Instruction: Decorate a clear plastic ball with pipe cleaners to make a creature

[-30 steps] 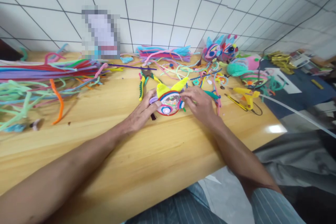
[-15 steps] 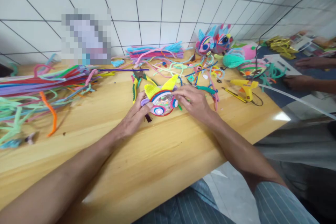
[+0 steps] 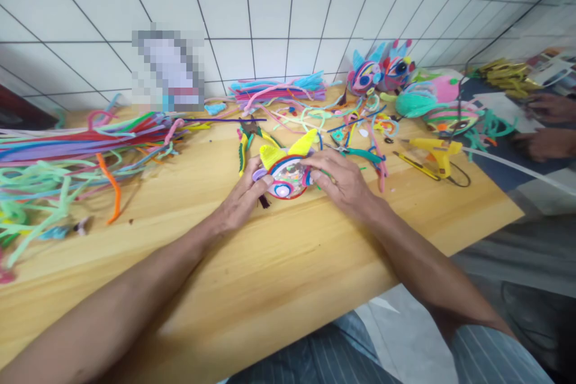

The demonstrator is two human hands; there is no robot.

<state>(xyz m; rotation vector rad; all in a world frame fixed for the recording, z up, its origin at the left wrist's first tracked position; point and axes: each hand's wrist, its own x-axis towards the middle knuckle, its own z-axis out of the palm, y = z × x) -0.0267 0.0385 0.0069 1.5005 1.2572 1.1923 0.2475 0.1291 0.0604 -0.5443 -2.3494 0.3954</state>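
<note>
A small craft figure [image 3: 291, 175] with yellow pipe-cleaner ears, a clear middle with coloured bits and round blue-white eyes sits low over the wooden table. My left hand [image 3: 247, 195] grips its left side, thumb on the front by the eye. On the other side my right hand [image 3: 339, 177] is closed around its right edge, thumb near the right eye and fingers along the top. A dark tassel [image 3: 264, 201] hangs below the left side. Just behind lie pliers with green-yellow handles [image 3: 243, 153], and teal-handled pliers [image 3: 363, 154] lie to the right.
Pipe cleaners [image 3: 81, 143] heap at the left, with another bundle [image 3: 279, 87] by the tiled wall. Finished-looking figures [image 3: 366, 77] stand at the back right. A yellow glue gun [image 3: 438, 155] and a yellow cutter [image 3: 416, 166] lie at right. Another person's hands [image 3: 546, 144] are at far right.
My right hand has moved from touching the figure's top right with its fingers to gripping its right side, thumb on the front. The camera view has shifted slightly left.
</note>
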